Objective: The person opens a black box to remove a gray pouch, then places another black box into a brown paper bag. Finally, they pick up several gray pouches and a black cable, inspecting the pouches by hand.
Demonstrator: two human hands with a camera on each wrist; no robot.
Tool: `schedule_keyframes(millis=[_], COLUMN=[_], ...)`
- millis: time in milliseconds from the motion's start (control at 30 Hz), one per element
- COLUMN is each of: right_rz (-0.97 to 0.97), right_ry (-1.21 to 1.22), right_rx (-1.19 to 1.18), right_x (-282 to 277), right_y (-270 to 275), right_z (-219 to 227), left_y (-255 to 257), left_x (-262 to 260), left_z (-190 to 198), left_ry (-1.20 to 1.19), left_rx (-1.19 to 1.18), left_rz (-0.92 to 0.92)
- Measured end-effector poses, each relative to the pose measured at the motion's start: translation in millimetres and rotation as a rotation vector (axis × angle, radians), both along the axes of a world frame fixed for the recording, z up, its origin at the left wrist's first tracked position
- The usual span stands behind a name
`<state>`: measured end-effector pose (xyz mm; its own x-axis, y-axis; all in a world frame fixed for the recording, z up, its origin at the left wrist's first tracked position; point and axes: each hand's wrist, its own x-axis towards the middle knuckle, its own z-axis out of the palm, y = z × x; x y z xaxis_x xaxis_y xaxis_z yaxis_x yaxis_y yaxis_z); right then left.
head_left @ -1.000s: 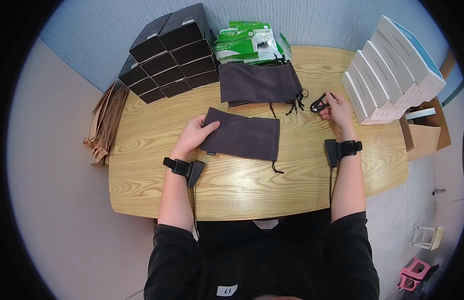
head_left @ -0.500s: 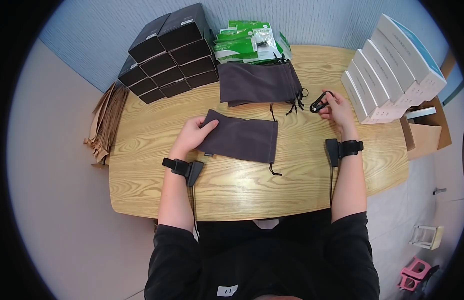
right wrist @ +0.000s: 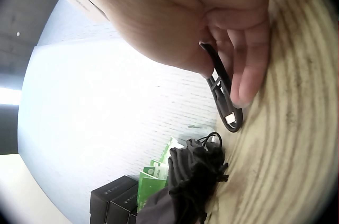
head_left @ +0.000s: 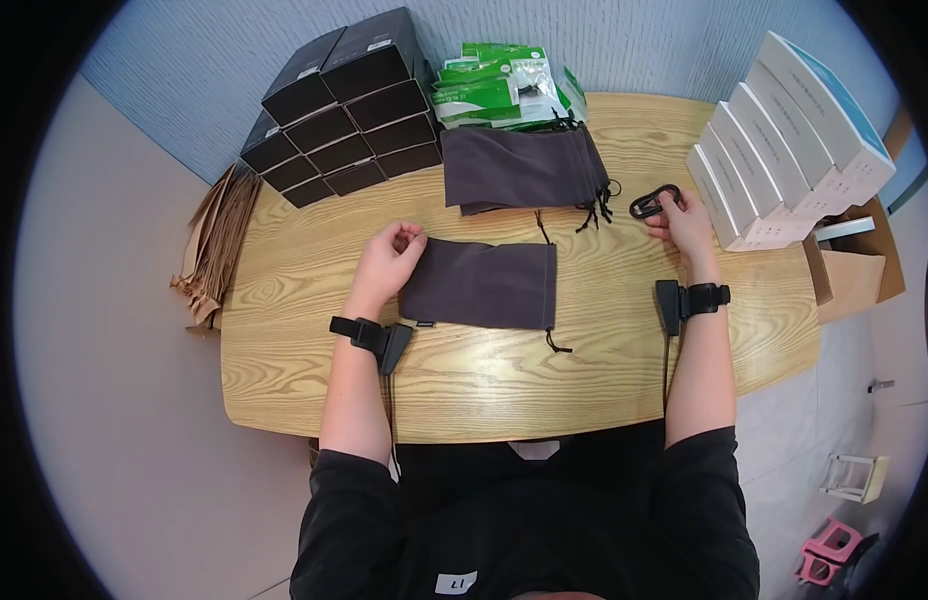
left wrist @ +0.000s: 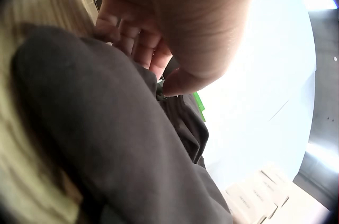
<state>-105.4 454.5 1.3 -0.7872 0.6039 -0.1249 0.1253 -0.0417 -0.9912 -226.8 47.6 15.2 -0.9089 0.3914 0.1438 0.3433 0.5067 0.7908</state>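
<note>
A dark grey drawstring pouch [head_left: 479,285] lies flat on the table, its corded end to the right. My left hand [head_left: 387,265] is at the pouch's upper left corner, fingers loosely bent. In the left wrist view, the thumb and fingers of that hand [left wrist: 180,23] show a small gap beside the grey cloth [left wrist: 106,123]. On the right, my right hand [head_left: 688,228] pinches a coiled black cable [head_left: 644,206] above the table. The right wrist view shows this cable [right wrist: 223,97], with a light connector, between the thumb and fingers of the hand [right wrist: 185,23].
More grey pouches [head_left: 519,168] lie stacked behind the flat one, with green and clear packets [head_left: 494,95] beyond. Black boxes [head_left: 349,130] are stacked at the back left, white boxes [head_left: 774,150] at the right. Brown paper bags [head_left: 216,245] stand past the table's left edge.
My left hand has let go of the pouch, which now lies flatter and straighter. My right hand has turned slightly, and the cable loop is tilted more level.
</note>
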Motion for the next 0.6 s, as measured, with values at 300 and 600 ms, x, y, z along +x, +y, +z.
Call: schedule_keyframes(millis=[300, 600], right_rz=[0.027, 0.233], right_ry=[0.124, 0.558], right_rx=[-0.165, -0.153], right_x=[-1.0, 0.4], right_y=[5.1, -10.9], right_z=[-0.7, 13.1], left_y=[1.0, 1.6], left_x=[-1.5, -0.6], left_z=[-0.7, 0.0], left_ry=[-0.011, -0.025], left_rx=[0.055, 0.051], left_rz=[0.015, 0.008])
